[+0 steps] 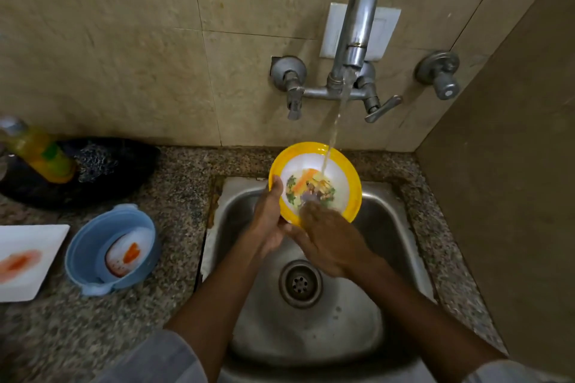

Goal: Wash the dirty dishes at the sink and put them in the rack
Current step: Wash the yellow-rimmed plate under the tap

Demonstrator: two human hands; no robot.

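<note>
At the far left of the counter I see a white plate smeared orange, and behind it a yellow soap bottle lying against a dark pan. Just right of the plate sits a blue bowl with a white, orange-stained piece inside; both look unwashed to me. No rack shows anywhere in this view. Moving right to the sink, the yellow-rimmed bowl is held tilted above the basin, under the stream from the tap, and the water lands on its patterned white inside. I judge it to be light, stiff plastic, slick now that it is wet, so the rim is the place to hold it, pinched with a thumb over the edge rather than squeezed across the face. My left hand does that: its grip is closed on the bowl's near-left rim, thumb on the inner side, fingers hidden behind. My right hand holds nothing; it lies fairly flat and loose, fingertips rubbing the inner surface near the lower edge, blurred with motion. The risk I see is the wet rim slipping toward the basin.
</note>
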